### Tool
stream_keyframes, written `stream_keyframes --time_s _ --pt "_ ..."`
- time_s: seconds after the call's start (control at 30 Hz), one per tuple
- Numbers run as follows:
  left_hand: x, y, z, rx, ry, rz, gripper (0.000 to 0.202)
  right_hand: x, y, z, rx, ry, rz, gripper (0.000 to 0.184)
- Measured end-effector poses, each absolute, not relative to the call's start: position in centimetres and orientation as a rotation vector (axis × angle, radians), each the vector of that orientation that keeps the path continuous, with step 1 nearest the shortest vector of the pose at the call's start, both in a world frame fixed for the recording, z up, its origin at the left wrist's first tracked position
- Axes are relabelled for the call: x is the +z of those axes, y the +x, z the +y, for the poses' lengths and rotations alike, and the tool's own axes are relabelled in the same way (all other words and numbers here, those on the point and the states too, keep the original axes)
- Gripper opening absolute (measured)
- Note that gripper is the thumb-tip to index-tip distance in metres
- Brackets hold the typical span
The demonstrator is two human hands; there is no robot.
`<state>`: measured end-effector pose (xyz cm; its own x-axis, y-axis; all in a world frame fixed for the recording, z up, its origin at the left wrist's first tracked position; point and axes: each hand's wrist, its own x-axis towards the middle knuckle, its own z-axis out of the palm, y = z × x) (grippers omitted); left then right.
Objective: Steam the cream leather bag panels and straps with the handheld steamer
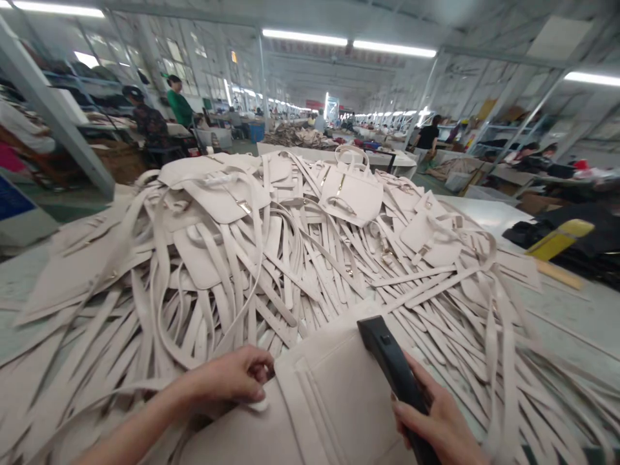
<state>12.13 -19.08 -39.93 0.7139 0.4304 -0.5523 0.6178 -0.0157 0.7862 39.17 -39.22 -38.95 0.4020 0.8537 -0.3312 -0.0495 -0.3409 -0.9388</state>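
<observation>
A beige leather-like bag panel (349,381), with stitched bands across it, lies in front of me. My left hand (239,374) is closed at its left edge, with the fingers curled and the thumb pressed toward them. Under the thumb shows a small pale tab (259,405). My right hand (433,413) wraps round a black handheld tool (394,368) shaped like a hair clipper. The tool's wide, flat head is over the panel's upper right part; whether it touches the surface I cannot tell.
A large heap of beige straps (290,258) and bag pieces with gold-coloured fittings covers the table (576,336). A yellow object (562,239) stands at the right beside dark material. Several people work farther back, one in a green top (180,103). A slanted metal post (62,110) rises at left.
</observation>
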Motion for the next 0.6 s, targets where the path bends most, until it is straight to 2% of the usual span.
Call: stream_keyframes --time_s 0.13,0.27,0.37,0.6 --pt "-40.9 12.1 -21.2 0.009 1.471 0.740 0.029 -38.0 38.0 -39.6 1.397 -1.496 -0.898 0.081" --pt "-41.5 13.3 -21.9 0.093 1.408 0.698 0.033 -36.6 36.9 -39.6 1.569 -1.368 -1.134 0.070" --pt "-42.1 13.7 -22.1 0.147 1.379 0.676 0.033 -36.7 35.9 -39.2 1.651 -1.279 -1.080 0.066" --pt "-43.3 13.2 -22.4 0.199 1.388 0.697 0.034 -38.9 33.7 -36.4 1.748 -1.103 -0.833 0.073"
